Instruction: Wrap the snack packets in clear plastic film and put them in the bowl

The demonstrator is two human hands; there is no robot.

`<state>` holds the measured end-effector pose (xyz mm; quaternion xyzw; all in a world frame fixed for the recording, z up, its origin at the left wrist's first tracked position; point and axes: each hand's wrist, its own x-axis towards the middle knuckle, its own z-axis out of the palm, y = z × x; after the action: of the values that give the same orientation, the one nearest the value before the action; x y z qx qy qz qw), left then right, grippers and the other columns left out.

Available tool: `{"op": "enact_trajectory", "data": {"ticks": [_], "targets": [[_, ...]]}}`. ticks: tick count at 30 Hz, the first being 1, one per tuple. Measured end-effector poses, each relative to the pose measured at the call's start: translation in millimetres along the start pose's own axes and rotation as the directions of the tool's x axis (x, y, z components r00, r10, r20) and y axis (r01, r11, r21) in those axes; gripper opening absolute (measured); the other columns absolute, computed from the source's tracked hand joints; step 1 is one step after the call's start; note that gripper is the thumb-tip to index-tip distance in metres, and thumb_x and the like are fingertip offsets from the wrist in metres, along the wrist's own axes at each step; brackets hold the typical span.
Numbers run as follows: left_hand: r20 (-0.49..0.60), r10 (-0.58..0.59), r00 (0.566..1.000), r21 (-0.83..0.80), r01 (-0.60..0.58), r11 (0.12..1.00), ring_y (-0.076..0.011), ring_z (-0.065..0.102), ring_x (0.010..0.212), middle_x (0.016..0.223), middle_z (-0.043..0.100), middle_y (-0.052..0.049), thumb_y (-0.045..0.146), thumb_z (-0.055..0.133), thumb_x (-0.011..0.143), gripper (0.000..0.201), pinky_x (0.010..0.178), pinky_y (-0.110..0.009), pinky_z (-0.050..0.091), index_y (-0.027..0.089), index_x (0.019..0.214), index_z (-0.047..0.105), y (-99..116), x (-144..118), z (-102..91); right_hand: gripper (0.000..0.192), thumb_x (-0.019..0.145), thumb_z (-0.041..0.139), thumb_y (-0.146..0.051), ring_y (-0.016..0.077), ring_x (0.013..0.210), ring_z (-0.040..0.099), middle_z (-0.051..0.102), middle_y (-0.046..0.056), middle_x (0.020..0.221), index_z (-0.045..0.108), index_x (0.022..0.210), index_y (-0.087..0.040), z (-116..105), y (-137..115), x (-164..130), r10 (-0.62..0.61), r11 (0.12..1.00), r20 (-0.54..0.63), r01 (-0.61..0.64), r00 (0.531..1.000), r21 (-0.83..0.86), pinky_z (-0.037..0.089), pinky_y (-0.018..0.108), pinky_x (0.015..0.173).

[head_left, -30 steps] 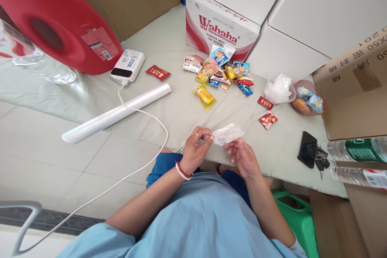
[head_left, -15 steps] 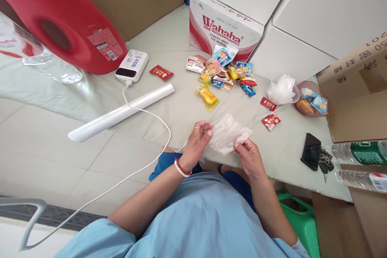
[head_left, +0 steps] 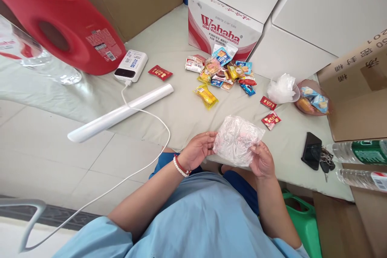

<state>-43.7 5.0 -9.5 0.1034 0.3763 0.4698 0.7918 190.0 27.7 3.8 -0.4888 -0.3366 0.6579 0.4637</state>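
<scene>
Both my hands hold a thin clear plastic bag [head_left: 237, 140] spread out flat above the near edge of the cloth-covered table [head_left: 169, 52]. My left hand [head_left: 198, 148], with a ring and a bead bracelet, pinches the bag's left edge. My right hand [head_left: 262, 160] grips its right lower edge. Beyond the bag lies a heap of wrapped snacks [head_left: 222, 73], with a yellow packet [head_left: 206, 95] nearest and two small red packets [head_left: 270, 119] to the right.
A white roll [head_left: 121, 112], a power bank [head_left: 131, 65] with white cable, a red jug [head_left: 63, 28], a Wahaha box [head_left: 222, 28], crumpled plastic [head_left: 281, 88], a snack bowl [head_left: 313, 102], a phone [head_left: 311, 150], keys and water bottles [head_left: 359, 151] surround me.
The bag was a small folded piece a second ago; my hands have pulled apart and spread it open into a wide sheet. My right hand moved right and down.
</scene>
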Motion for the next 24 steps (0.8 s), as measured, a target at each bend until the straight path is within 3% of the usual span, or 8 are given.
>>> {"op": "enact_trajectory", "data": {"ticks": [7, 9, 11, 13, 16, 18, 21, 24], "targets": [[0.037, -0.030, 0.999, 0.101, 0.026, 0.995, -0.0100, 0.063, 0.063, 0.075, 0.071, -0.002, 0.028, 0.090, 0.065, 0.033, 0.064, -0.024, 0.051, 0.014, 0.088, 0.070, -4, 1, 2.8, 0.031, 0.072, 0.077, -0.039, 0.0258, 0.089, 0.071, 0.076, 0.006, 0.095, 0.074, 0.099, -0.024, -11, 3, 6, -0.003, 0.988, 0.004, 0.004, 1.000, -0.155, 0.057, 0.043, 0.088], [0.026, 0.039, 0.999, 0.144, -0.042, 0.989, -0.0090, 0.063, 0.062, 0.077, 0.072, -0.003, 0.037, 0.093, 0.066, 0.039, 0.063, -0.023, 0.049, 0.015, 0.086, 0.069, -5, 0, 5.0, 0.034, 0.076, 0.079, -0.043, 0.0251, 0.099, 0.069, 0.074, 0.007, 0.104, 0.069, 0.103, -0.023, -13, 1, 6, -0.118, 0.937, -0.084, 0.083, 0.989, -0.339, 0.055, 0.042, 0.093], [0.016, 0.116, 0.993, 0.176, -0.117, 0.977, -0.0087, 0.062, 0.063, 0.078, 0.073, -0.003, 0.044, 0.093, 0.067, 0.043, 0.064, -0.023, 0.048, 0.015, 0.087, 0.068, -6, 0, 7.4, 0.038, 0.083, 0.076, -0.046, 0.0243, 0.112, 0.064, 0.070, 0.009, 0.118, 0.066, 0.111, -0.023, -10, -2, 3, -0.349, 0.823, -0.163, 0.218, 0.923, -0.524, 0.052, 0.041, 0.099], [0.012, 0.172, 0.985, 0.219, -0.170, 0.961, -0.0091, 0.062, 0.063, 0.077, 0.073, -0.003, 0.047, 0.092, 0.067, 0.045, 0.064, -0.023, 0.048, 0.015, 0.088, 0.069, -8, 1, 9.9, 0.039, 0.091, 0.067, -0.049, 0.0232, 0.115, 0.062, 0.067, 0.010, 0.126, 0.064, 0.120, -0.024, -2, -5, -2, -0.477, 0.713, -0.101, 0.317, 0.873, -0.625, 0.051, 0.040, 0.099], [0.031, 0.219, 0.975, 0.297, -0.218, 0.930, -0.0103, 0.062, 0.063, 0.076, 0.073, -0.003, 0.049, 0.090, 0.070, 0.044, 0.065, -0.025, 0.048, 0.015, 0.088, 0.069, -13, 2, 13.7, 0.043, 0.093, 0.065, -0.052, 0.0215, 0.100, 0.064, 0.071, 0.009, 0.120, 0.065, 0.126, -0.024, 18, -4, -6, -0.324, 0.682, 0.119, 0.319, 0.939, -0.658, 0.054, 0.035, 0.086], [0.043, 0.246, 0.968, 0.336, -0.245, 0.909, -0.0112, 0.062, 0.064, 0.073, 0.072, -0.002, 0.049, 0.087, 0.072, 0.041, 0.066, -0.026, 0.048, 0.016, 0.087, 0.069, -14, 1, 14.9, 0.038, 0.089, 0.071, -0.051, 0.0195, 0.086, 0.063, 0.075, 0.006, 0.105, 0.071, 0.115, -0.023, 30, 0, -5, -0.185, 0.701, 0.192, 0.266, 0.964, -0.662, 0.052, 0.033, 0.077], [0.002, 0.280, 0.960, 0.365, -0.262, 0.894, -0.0106, 0.060, 0.063, 0.074, 0.072, -0.001, 0.046, 0.084, 0.075, 0.035, 0.066, -0.026, 0.047, 0.017, 0.088, 0.069, -9, -4, 11.0, 0.027, 0.089, 0.073, -0.049, 0.0163, 0.073, 0.059, 0.072, 0.002, 0.083, 0.074, 0.091, -0.022, 33, 2, 2, -0.151, 0.802, 0.158, 0.214, 0.976, -0.557, 0.049, 0.030, 0.072], [-0.107, 0.333, 0.937, 0.371, -0.273, 0.887, -0.0092, 0.056, 0.060, 0.073, 0.070, 0.000, 0.043, 0.083, 0.074, 0.033, 0.064, -0.024, 0.044, 0.018, 0.087, 0.068, 5, -13, -0.9, 0.027, 0.082, 0.080, -0.048, 0.0135, 0.066, 0.053, 0.067, 0.000, 0.076, 0.074, 0.088, -0.022, 19, -5, 8, -0.179, 0.899, 0.027, 0.175, 0.983, -0.402, 0.044, 0.027, 0.062]]}}
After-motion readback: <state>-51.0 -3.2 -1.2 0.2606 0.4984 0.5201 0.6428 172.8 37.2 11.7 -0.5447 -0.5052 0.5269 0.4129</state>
